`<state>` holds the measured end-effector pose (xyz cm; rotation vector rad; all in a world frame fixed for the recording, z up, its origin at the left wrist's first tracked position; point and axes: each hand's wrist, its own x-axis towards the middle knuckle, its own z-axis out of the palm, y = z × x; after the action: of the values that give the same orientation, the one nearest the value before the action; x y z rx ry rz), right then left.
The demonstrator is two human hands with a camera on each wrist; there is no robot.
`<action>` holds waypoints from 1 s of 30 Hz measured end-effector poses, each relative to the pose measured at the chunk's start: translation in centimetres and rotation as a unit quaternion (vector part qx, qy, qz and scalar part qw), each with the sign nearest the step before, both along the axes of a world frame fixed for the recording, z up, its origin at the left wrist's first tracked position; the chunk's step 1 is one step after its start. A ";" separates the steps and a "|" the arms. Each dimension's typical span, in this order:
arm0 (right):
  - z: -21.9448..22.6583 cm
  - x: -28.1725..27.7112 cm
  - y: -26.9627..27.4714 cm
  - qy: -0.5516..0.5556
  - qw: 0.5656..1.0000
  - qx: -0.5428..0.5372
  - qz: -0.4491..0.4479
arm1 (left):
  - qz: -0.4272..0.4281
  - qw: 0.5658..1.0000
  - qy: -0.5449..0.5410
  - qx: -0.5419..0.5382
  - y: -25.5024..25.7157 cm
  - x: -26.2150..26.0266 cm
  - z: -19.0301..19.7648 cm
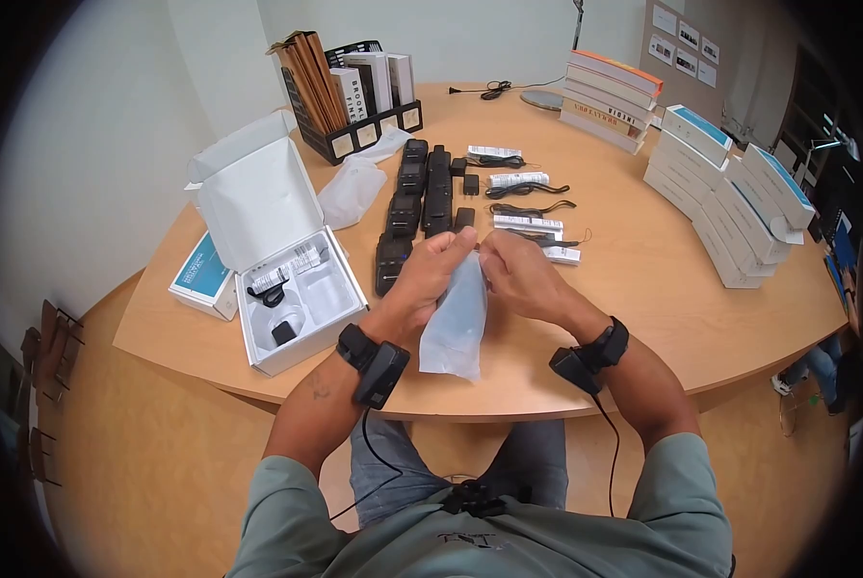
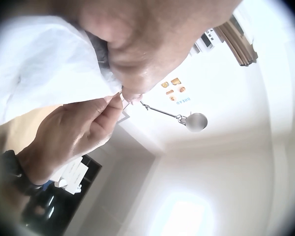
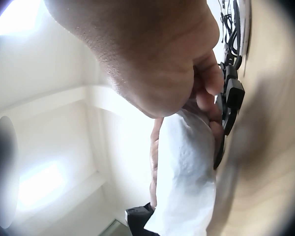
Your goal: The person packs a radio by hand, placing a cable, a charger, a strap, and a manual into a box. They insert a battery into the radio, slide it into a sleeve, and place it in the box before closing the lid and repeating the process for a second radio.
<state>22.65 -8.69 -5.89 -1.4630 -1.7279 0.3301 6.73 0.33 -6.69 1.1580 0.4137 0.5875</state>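
Note:
Between both hands hangs a white translucent pouch, its lower end pointing toward the table's front edge. My left hand grips the upper part of the pouch, thumb up along its side. With curled fingertips my right hand pinches the top end, close to the left thumb. The pouch fills the upper left of the left wrist view. In the right wrist view, the pouch hangs below the right hand; what it may contain is hidden.
An open white box with cables and a black adapter stands left, beside a closed box. Black devices, chargers and cables lie in rows ahead. White boxes, stacked books and a file rack stand farther out.

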 end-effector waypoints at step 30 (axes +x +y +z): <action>0.6 0.9 0.1 0.099 0.980 0.140 -0.105 | -0.006 0.985 -0.029 0.170 -0.5 0.8 -1.1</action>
<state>23.52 -8.55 -5.33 -1.3428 -1.3844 0.1095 7.57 -0.12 -7.76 1.4646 0.2612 0.6987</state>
